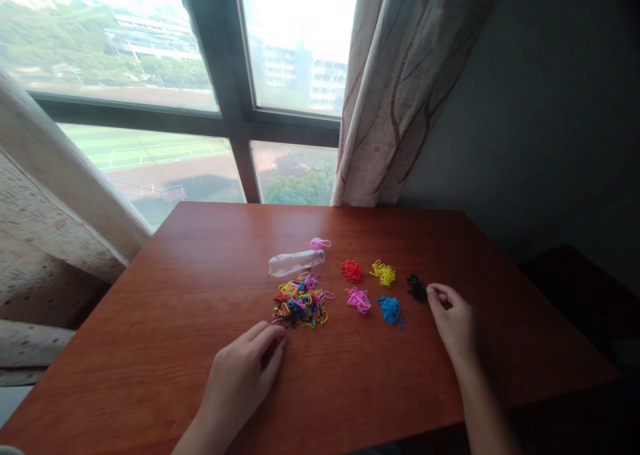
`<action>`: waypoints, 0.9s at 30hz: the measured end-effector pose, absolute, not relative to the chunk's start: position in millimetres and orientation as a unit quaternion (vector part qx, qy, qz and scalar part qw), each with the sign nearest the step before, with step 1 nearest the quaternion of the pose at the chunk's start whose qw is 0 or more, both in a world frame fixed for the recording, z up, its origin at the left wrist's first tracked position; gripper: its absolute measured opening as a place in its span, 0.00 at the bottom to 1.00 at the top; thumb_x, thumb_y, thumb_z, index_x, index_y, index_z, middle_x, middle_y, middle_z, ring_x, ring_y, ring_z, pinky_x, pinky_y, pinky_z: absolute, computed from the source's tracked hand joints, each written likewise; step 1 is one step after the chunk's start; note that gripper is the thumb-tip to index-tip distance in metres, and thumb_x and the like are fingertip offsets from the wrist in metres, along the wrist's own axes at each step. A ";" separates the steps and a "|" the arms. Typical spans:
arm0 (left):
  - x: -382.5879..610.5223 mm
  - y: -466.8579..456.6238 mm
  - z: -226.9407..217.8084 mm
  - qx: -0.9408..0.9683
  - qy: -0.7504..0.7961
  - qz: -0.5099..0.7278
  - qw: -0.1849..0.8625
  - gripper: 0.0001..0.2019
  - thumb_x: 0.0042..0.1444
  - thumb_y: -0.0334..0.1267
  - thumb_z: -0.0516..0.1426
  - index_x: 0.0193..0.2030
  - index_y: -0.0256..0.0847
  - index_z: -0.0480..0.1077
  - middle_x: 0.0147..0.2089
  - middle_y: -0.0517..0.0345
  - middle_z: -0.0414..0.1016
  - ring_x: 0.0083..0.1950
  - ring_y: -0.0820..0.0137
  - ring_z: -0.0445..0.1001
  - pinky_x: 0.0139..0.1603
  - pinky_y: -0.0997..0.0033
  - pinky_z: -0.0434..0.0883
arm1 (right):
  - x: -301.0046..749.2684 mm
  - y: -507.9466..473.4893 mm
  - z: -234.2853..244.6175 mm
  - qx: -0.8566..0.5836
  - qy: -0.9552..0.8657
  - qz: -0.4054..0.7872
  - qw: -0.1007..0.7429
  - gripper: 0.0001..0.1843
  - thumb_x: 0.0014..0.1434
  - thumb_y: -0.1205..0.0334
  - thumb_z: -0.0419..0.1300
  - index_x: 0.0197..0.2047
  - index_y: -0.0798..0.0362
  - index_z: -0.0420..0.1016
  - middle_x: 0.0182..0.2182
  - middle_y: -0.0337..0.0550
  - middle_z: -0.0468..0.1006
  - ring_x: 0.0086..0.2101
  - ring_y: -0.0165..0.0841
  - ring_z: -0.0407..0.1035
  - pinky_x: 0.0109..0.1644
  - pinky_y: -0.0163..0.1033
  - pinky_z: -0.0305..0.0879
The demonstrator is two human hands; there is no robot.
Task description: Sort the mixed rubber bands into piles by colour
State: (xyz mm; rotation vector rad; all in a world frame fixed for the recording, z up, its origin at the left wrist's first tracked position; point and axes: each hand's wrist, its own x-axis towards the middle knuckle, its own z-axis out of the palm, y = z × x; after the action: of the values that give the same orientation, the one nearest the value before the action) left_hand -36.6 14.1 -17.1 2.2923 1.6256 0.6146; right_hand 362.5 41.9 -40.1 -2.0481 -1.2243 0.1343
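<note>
Left hand point(241, 370), fingertips nearly meeting, rests beside multicoloured bands point(301, 303).

On the counter point(165, 308), a heap of bands point(300, 302) lies just beyond and to the right of the left hand point(245, 368), with a container point(296, 263) behind it and a looped piece point(317, 244) behind that. Four piles point(359, 300) sit in two rows between the hands; a fifth pile point(415, 288) lies just left of the right hand point(453, 318).
</note>
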 end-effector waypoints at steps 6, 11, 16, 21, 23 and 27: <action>-35.4 14.9 -17.4 0.790 0.561 0.213 0.130 0.09 0.64 0.40 0.51 0.39 0.48 0.72 0.35 0.64 0.77 0.33 0.71 0.77 0.31 0.73 0.66 | 353.9 36.2 -32.9 -0.797 -0.481 0.033 0.364 0.26 0.58 0.40 0.55 0.40 0.54 0.81 0.30 0.50 0.81 0.31 0.41 0.75 0.33 0.39 0.65; -35.6 15.0 -17.2 0.790 0.559 0.214 0.131 0.08 0.64 0.40 0.51 0.39 0.47 0.72 0.35 0.64 0.77 0.33 0.71 0.77 0.32 0.74 0.67 | 314.0 22.7 -23.1 -0.756 -0.521 0.032 0.396 0.22 0.61 0.44 0.56 0.38 0.54 0.80 0.26 0.46 0.80 0.27 0.37 0.74 0.31 0.36 0.66; -35.5 14.8 -15.9 0.791 0.556 0.216 0.132 0.09 0.64 0.40 0.51 0.39 0.47 0.72 0.35 0.64 0.77 0.34 0.71 0.78 0.33 0.74 0.68 | 251.3 7.8 -24.2 -0.667 -0.609 0.093 0.419 0.14 0.65 0.53 0.55 0.38 0.52 0.79 0.29 0.43 0.81 0.27 0.33 0.75 0.33 0.33 0.68; -34.9 15.4 -16.0 0.792 0.558 0.209 0.134 0.09 0.64 0.41 0.51 0.39 0.47 0.72 0.35 0.63 0.77 0.34 0.71 0.77 0.32 0.74 0.68 | 202.3 -2.7 -33.7 -0.604 -0.674 0.156 0.395 0.12 0.66 0.63 0.52 0.38 0.51 0.77 0.32 0.41 0.81 0.31 0.32 0.75 0.36 0.32 0.68; -34.8 15.2 -16.3 0.791 0.560 0.208 0.136 0.09 0.65 0.41 0.51 0.39 0.47 0.72 0.36 0.63 0.77 0.34 0.71 0.77 0.33 0.74 0.69 | 192.5 -3.8 -35.8 -0.591 -0.694 0.163 0.378 0.11 0.66 0.65 0.52 0.39 0.50 0.76 0.32 0.41 0.80 0.31 0.33 0.75 0.36 0.33 0.67; -34.5 14.6 -14.9 0.790 0.559 0.214 0.135 0.09 0.64 0.41 0.51 0.39 0.47 0.72 0.35 0.63 0.77 0.33 0.71 0.77 0.33 0.75 0.69 | 186.6 -2.8 -33.6 -0.587 -0.708 0.163 0.357 0.10 0.64 0.67 0.54 0.38 0.50 0.76 0.31 0.40 0.80 0.30 0.32 0.75 0.35 0.33 0.65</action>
State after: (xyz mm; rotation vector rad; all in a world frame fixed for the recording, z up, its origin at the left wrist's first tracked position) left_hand -34.5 14.6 -14.9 2.2879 1.6195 0.6198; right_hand 186.6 -2.8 -33.6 -1.5167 -1.8274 0.4198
